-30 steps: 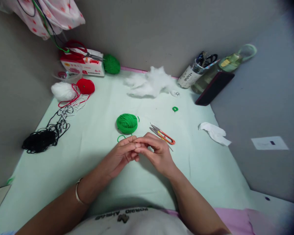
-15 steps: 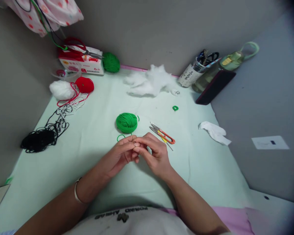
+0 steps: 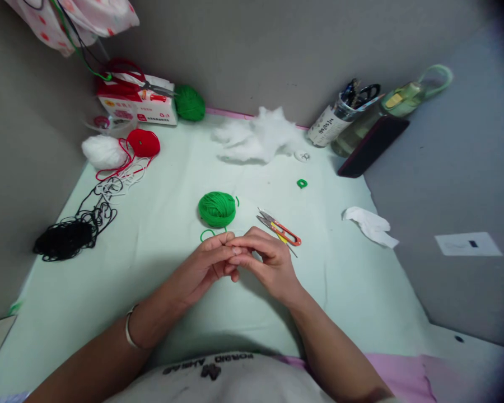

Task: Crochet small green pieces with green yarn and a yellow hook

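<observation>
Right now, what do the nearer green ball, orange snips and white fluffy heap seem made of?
Green ball: matte yarn, fibre unclear; wound strands show.
Snips: blades probably steel, grey and shiny; orange handle, painted metal or plastic.
Fluffy heap: likely fibre stuffing, matte, with wispy edges.

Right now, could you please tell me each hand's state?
Left hand: curled, near the round green yarn ball; whether it grips anything cannot be told.
Right hand: curled, touching the left hand; whether it grips anything cannot be told.

From the wearer's head, the single view faces forward and down over the shirt [image 3: 185, 386], fairly near the table [image 3: 159, 224], left hand [image 3: 201, 266] and right hand [image 3: 271, 263] just below centre, wall [image 3: 252, 56] across the top.
</observation>
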The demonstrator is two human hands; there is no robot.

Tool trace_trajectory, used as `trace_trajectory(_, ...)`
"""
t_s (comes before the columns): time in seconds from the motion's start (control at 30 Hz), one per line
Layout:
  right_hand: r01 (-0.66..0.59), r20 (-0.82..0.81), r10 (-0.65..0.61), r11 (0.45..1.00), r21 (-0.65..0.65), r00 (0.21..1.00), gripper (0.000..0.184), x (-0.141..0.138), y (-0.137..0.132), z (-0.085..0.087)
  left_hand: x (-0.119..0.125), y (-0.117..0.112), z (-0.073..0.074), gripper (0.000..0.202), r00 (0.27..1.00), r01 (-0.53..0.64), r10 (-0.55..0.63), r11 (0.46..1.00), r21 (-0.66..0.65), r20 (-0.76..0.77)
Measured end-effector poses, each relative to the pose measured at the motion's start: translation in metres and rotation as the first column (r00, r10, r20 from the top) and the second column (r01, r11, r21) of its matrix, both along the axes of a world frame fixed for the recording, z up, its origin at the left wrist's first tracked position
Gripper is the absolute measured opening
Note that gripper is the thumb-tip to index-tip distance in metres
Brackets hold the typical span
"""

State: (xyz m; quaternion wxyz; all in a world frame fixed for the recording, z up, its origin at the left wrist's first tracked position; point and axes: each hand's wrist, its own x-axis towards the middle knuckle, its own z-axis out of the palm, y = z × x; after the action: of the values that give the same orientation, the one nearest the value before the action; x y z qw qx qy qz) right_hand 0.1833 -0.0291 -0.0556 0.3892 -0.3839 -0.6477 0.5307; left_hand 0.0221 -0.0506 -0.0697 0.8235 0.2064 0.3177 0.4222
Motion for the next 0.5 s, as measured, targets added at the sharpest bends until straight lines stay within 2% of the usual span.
trace_trajectory(0.3,0.038,-0.101,-0.054,0.986,-0.161,0.993,0.016,-0.002,-0.004,-0.004,0.001,-0.003,-0.001,0.014,0.999,-0.026,0.026,1.000,0.005,0.045)
trace_trajectory(0.5,0.026,-0.136,-0.054,0.979,-0.202,0.989,0.011,-0.001,-0.005,-0.011,0.003,-0.003,-0.001,0.013,0.998,-0.033,0.034,0.999,-0.015,0.049)
